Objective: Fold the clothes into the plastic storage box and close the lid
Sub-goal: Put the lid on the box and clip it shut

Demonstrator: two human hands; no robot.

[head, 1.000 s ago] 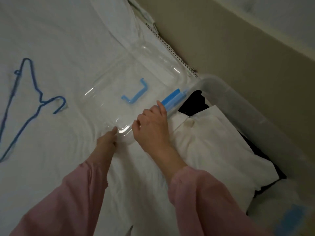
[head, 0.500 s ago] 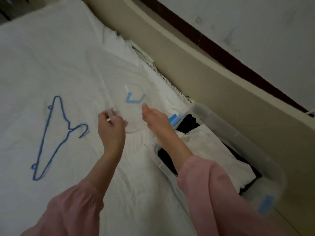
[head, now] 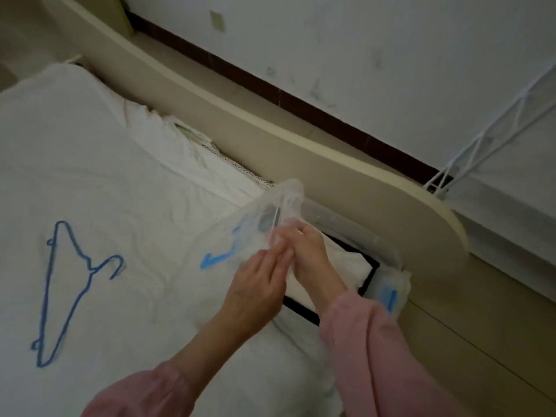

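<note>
Lid (head: pixel 272 216) one (tilted): right hand (head: pixel 308 255) grip clamped on it, left hand (head: pixel 257 285) unclear; hanger (head: pixel 67 291) one.
</note>
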